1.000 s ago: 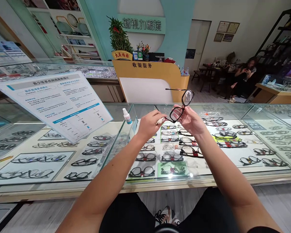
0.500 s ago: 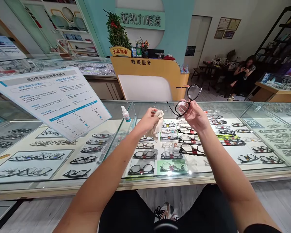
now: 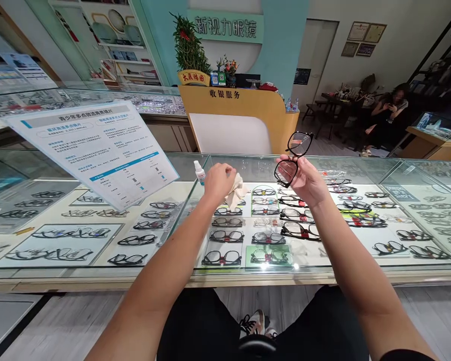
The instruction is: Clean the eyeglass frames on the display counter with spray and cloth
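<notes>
In my right hand (image 3: pixel 308 184) is a pair of black-framed glasses (image 3: pixel 286 173), pinched at the middle and raised above the glass counter. Its two lenses stand one above the other, tilted. My left hand (image 3: pixel 218 181) has its fingers curled, with a crumpled cream cloth (image 3: pixel 237 194) at them; the grip itself is partly hidden. Just left of this hand, a small white spray bottle (image 3: pixel 199 172) stands on the counter, its lower part partly covered by the hand.
Beneath the glass top of the display counter (image 3: pixel 270 279) lie rows of spectacle frames (image 3: pixel 221 257). A printed sheet (image 3: pixel 97 145) stands tilted at the left. Beyond are a yellow service desk (image 3: pixel 240 105) and a seated person (image 3: pixel 393 110) at the far right.
My left hand has moved left with the cloth, close to the spray bottle. The glasses have turned in my right hand, so their temples show less. The view has shifted slightly.
</notes>
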